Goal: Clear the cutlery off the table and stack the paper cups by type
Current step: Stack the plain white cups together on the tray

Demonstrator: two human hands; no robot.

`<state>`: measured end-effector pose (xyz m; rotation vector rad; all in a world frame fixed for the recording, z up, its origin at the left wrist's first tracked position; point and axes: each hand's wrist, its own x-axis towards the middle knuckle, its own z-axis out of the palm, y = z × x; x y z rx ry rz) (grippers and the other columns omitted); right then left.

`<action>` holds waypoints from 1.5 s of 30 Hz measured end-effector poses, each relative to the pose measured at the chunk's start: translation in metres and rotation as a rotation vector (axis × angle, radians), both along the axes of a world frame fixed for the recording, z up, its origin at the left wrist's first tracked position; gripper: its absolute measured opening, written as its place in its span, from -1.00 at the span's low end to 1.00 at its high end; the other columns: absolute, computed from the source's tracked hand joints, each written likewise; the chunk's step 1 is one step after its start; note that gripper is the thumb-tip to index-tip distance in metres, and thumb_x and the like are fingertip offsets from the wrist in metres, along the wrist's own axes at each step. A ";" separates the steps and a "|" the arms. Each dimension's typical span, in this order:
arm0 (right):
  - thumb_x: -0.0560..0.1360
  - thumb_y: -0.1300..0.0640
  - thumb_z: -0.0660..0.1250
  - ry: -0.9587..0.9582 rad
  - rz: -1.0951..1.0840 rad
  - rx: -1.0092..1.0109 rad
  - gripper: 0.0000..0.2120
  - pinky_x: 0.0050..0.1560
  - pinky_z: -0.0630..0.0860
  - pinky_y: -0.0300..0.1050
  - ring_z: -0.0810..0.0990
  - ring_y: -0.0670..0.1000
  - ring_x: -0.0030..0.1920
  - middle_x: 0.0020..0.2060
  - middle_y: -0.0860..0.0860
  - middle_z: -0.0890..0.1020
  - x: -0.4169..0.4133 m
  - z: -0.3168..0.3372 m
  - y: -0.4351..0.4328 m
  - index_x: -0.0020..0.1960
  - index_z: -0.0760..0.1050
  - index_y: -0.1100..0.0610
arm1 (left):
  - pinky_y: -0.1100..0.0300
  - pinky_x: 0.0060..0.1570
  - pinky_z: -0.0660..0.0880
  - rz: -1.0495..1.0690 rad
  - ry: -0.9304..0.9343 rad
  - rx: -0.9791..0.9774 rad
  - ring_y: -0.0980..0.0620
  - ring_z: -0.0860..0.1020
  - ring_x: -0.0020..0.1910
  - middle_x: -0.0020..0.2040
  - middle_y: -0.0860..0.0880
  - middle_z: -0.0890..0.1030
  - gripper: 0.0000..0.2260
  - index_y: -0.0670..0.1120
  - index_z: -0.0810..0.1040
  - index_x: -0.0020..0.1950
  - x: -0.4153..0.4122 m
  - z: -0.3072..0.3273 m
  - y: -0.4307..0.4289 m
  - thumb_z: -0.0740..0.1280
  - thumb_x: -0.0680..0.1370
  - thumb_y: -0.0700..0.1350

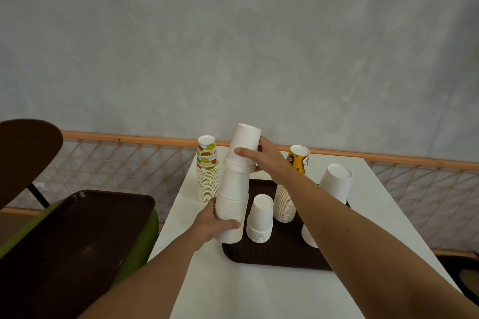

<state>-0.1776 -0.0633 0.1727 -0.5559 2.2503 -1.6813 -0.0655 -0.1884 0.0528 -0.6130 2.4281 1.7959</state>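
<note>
The left hand (220, 224) grips the white cup stack (233, 194) at its base, the right hand (261, 159) clasps its top; pressing straight down should seat the cups without toppling.

The right forearm (337, 211) hides parts of the rightmost white stack (335, 185) and the yellow-topped stack (298, 160); fingers of the left hand (212, 225) lie hidden behind the tall white stack (234, 189); the frame edge cuts off the spare tray (77, 241)

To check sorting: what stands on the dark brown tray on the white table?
Upside-down paper cup stacks: short white stack, yellow-topped stack, wide white stack, its middle covered by the right forearm. The tall white stack hides the left edge of the tray.
</note>
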 end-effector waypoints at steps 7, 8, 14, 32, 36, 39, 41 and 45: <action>0.40 0.03 0.46 0.110 -0.206 -0.135 -0.44 0.10 0.56 0.08 0.52 0.07 0.10 0.09 0.03 0.52 -0.008 0.016 0.011 0.30 0.32 0.13 | 0.09 0.16 0.41 0.025 -0.018 0.025 0.01 0.40 0.16 0.17 0.04 0.43 -0.26 0.03 0.23 0.40 0.008 -0.006 -0.006 0.54 0.33 -0.10; 0.41 0.03 0.46 0.121 -0.228 -0.130 -0.45 0.08 0.56 0.03 0.52 0.06 0.08 0.08 0.02 0.51 -0.007 0.015 0.014 0.30 0.32 0.13 | 0.09 0.16 0.41 0.031 -0.019 0.025 0.01 0.40 0.16 0.18 0.03 0.43 -0.26 0.02 0.23 0.40 0.009 -0.007 -0.007 0.54 0.33 -0.10; 0.42 0.02 0.45 0.110 -0.260 0.024 -0.38 -0.03 0.47 -0.13 0.46 0.01 0.05 0.12 0.06 0.48 -0.003 -0.025 0.029 0.36 0.27 0.17 | 0.08 0.17 0.42 0.060 -0.006 0.048 -0.03 0.43 0.18 0.21 -0.01 0.47 -0.29 0.01 0.27 0.38 0.013 -0.008 -0.011 0.54 0.33 -0.12; 0.48 -0.03 0.37 -0.021 -0.147 0.348 -0.36 0.20 0.45 -0.04 0.44 0.11 0.30 0.34 0.09 0.42 0.007 -0.091 0.044 0.45 0.21 0.12 | 0.07 0.19 0.42 0.083 0.042 0.072 -0.04 0.44 0.21 0.24 -0.03 0.48 -0.31 -0.01 0.29 0.37 0.004 -0.001 -0.005 0.54 0.33 -0.13; 0.50 -0.03 0.34 0.000 -0.156 0.304 -0.38 0.21 0.44 -0.05 0.41 0.13 0.33 0.36 0.13 0.40 0.004 -0.080 0.045 0.46 0.19 0.09 | 0.06 0.21 0.42 0.069 0.039 0.063 -0.03 0.42 0.22 0.24 -0.02 0.46 -0.29 0.00 0.26 0.38 0.001 0.000 -0.004 0.53 0.33 -0.12; 0.51 -0.04 0.32 0.037 -0.148 0.289 -0.41 0.18 0.45 -0.05 0.44 0.13 0.31 0.33 0.15 0.44 0.000 -0.066 0.043 0.45 0.19 0.08 | 0.01 0.24 0.42 0.067 0.041 0.069 -0.05 0.42 0.24 0.26 -0.02 0.46 -0.27 0.01 0.25 0.40 -0.001 0.001 -0.004 0.54 0.33 -0.11; 0.52 -0.06 0.31 0.064 -0.155 0.267 -0.43 0.17 0.47 -0.04 0.46 0.12 0.29 0.31 0.14 0.47 -0.001 -0.058 0.039 0.44 0.21 0.07 | 0.02 0.23 0.42 0.070 0.047 0.072 -0.04 0.42 0.23 0.25 -0.02 0.46 -0.28 0.01 0.26 0.39 -0.002 0.002 -0.003 0.54 0.33 -0.11; 0.52 -0.13 0.28 0.073 -0.096 0.175 -0.44 0.14 0.45 -0.10 0.48 0.04 0.20 0.28 0.10 0.48 0.005 -0.042 0.031 0.43 0.23 0.05 | 0.04 0.22 0.43 0.055 0.058 0.061 -0.02 0.42 0.20 0.22 0.00 0.46 -0.28 0.03 0.26 0.38 -0.005 0.006 -0.001 0.54 0.33 -0.10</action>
